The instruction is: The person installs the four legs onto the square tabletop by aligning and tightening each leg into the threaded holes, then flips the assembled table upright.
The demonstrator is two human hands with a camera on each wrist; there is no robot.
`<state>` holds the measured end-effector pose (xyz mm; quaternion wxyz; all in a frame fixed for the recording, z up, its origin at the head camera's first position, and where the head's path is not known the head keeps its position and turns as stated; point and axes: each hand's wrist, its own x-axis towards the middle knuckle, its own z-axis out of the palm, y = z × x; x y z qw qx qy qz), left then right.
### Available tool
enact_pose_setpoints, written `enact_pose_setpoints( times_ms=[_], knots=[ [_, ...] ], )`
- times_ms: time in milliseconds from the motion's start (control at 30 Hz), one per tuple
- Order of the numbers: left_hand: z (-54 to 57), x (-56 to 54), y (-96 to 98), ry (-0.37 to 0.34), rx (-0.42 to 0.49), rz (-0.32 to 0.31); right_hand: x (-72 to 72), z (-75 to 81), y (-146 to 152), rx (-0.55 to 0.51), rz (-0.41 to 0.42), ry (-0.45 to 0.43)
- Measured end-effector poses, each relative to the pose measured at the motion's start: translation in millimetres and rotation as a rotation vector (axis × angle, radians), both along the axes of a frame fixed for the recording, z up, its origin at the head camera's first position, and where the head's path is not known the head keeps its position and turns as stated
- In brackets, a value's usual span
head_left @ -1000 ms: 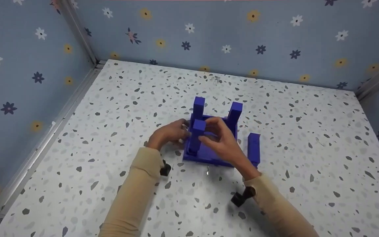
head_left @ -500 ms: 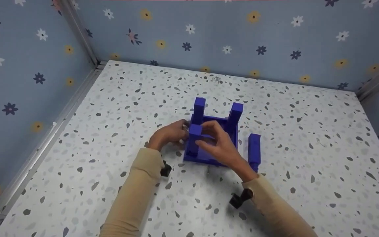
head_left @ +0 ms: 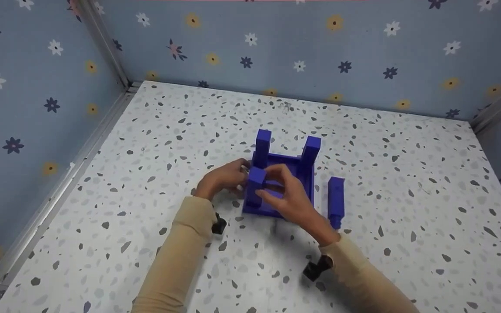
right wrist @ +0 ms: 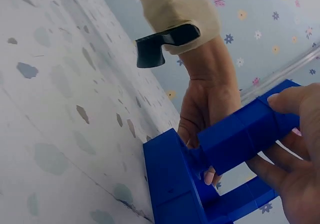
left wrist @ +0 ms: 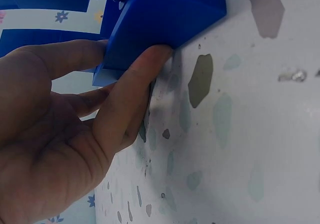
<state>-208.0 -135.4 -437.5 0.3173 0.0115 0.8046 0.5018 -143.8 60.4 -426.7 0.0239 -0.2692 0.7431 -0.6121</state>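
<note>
A blue toy tabletop (head_left: 264, 211) with a raised rim lies upside down on the table. My right hand (head_left: 296, 198) pinches a square blue leg (head_left: 255, 191) between thumb and fingers over the front left corner. In the right wrist view, the leg (right wrist: 245, 134) leans, and its narrow end meets the tabletop (right wrist: 170, 184). My left hand (head_left: 225, 176) holds the tabletop's left edge. The left wrist view has thumb and fingers (left wrist: 132, 89) on either side of that edge. How deep the leg's end sits is hidden.
Two blue legs, one at the back left (head_left: 262, 148) and one at the back right (head_left: 310, 152), stand up from the tabletop. A loose leg (head_left: 335, 198) with a narrow stepped end lies to the right. Flowered panels (head_left: 276, 48) enclose the speckled table (head_left: 407, 187).
The right hand has moved the top of its leg left and toward the front, and the leg's faces have turned. The left hand has stayed at the tabletop's edge.
</note>
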Motion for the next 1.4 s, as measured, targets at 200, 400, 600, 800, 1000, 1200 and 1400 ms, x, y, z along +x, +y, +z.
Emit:
enact_pose_setpoints(
  times_ms=[200,400,600,800,1000,1200,1400],
  knots=[
    [0.5,0.4,-0.2,0.017,-0.035,-0.006,4.0,-2.5,-2,-0.002,-0.056,0.049],
    [-0.4,0.7,-0.9,0.020,-0.057,-0.011,4.8,-2.6,-3,-0.007,-0.065,0.045],
    [-1.3,1.9,-0.9,0.018,-0.041,-0.004,-1.4,0.3,-4,-0.090,-0.004,0.016],
    [-1.8,2.7,-0.8,0.009,-0.024,-0.005,-10.0,3.1,-4,-0.172,0.097,-0.075],
    [-0.7,2.4,-1.3,0.024,-0.031,-0.011,-12.4,4.1,-3,-0.163,0.080,-0.124],
    [0.0,1.4,-1.5,0.016,-0.029,-0.006,-9.6,9.6,-8,-0.138,0.024,-0.105],
    [-0.2,1.9,-1.5,0.031,-0.064,-0.017,-4.9,10.3,-12,-0.054,-0.083,-0.036]
  ],
)
